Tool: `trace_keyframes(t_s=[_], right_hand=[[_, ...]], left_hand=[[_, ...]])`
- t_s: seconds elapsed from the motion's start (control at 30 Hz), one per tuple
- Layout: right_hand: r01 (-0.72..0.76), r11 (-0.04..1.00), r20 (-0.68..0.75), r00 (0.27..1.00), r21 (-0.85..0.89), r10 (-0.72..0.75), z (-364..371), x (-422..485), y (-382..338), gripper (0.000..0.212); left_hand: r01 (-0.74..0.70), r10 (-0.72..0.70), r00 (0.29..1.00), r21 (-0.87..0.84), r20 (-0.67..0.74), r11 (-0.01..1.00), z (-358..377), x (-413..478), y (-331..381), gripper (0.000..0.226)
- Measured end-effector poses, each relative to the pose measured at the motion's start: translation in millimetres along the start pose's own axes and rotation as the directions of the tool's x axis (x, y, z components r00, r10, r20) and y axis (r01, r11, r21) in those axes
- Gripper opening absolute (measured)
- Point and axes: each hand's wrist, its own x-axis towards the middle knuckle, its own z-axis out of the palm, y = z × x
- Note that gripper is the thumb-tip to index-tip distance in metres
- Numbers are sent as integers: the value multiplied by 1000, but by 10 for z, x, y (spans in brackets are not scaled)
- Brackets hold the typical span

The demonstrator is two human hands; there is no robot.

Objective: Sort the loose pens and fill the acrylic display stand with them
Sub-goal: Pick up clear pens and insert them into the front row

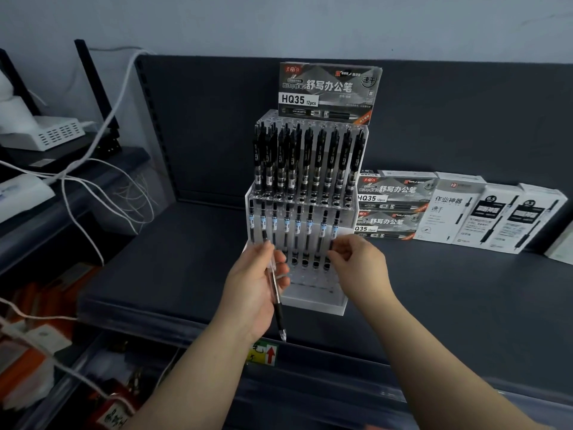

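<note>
Standing on the dark shelf (434, 290), the acrylic display stand (305, 212) held black pens in its upper tier (307, 156) and a row with pale labels in the lower tier (293, 225). My left hand (257, 287) gripped one loose pen (274, 287), tip pointing down toward me, just before the stand. My right hand (356, 262) pinched what seemed to be the rightmost lower pen (334, 231); the contact was blurred. Pen boxes (459, 209) lay to the right; one box (328, 88) rose behind the stand.
</note>
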Motion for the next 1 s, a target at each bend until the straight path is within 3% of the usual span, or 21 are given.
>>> trace_keyframes(t_s=[0.13, 0.23, 0.3, 0.47, 0.57, 0.6, 0.67, 0.73, 0.8, 0.9, 1.0], right_hand=[[22, 971, -52, 999, 239, -10, -83, -234, -136, 4], [27, 951, 187, 978, 309, -89, -86, -431, -300, 2], [21, 956, 258, 961, 292, -100, -46, -501, -341, 7], [29, 977, 187, 980, 212, -69, -90, -485, -300, 9], [-8, 967, 52, 999, 253, -6, -214, -343, -260, 4], [-21, 962, -17, 999, 273, 27, -263, -273, -244, 7], [-27, 954, -131, 989, 298, 69, -352, -134, -227, 9], [-36, 954, -174, 981, 299, 92, -374, -35, -211, 9], [-61, 963, -173, 979, 263, 109, -326, 11, -179, 11], [-94, 974, -173, 976, 208, 131, -244, 28, -153, 16], [-107, 977, -200, 969, 186, 145, -223, 57, -158, 17]], left_hand=[[-3, 4, 1000, -35, 30, 999, 42, 18, -41, 15], [9, -4, 997, -54, 80, 999, 130, 14, -74, 17], [18, -11, 993, -52, 119, 998, 199, 0, -87, 19], [5, -2, 979, -16, 205, 1000, 243, 58, -132, 10], [-111, 60, 972, 215, 229, 970, 190, 136, -147, 17], [-205, 118, 962, 371, 244, 906, 156, 172, -153, 12], [-435, 248, 899, 684, 360, 586, 55, 273, -165, 14], [-575, 252, 816, 774, 520, 266, -57, 388, -194, 25], [-623, 201, 775, 778, 600, 79, -136, 460, -232, 28], [-659, 199, 735, 752, 648, -16, -181, 480, -267, 27], [-675, 212, 717, 737, 664, -23, -192, 501, -277, 27]])
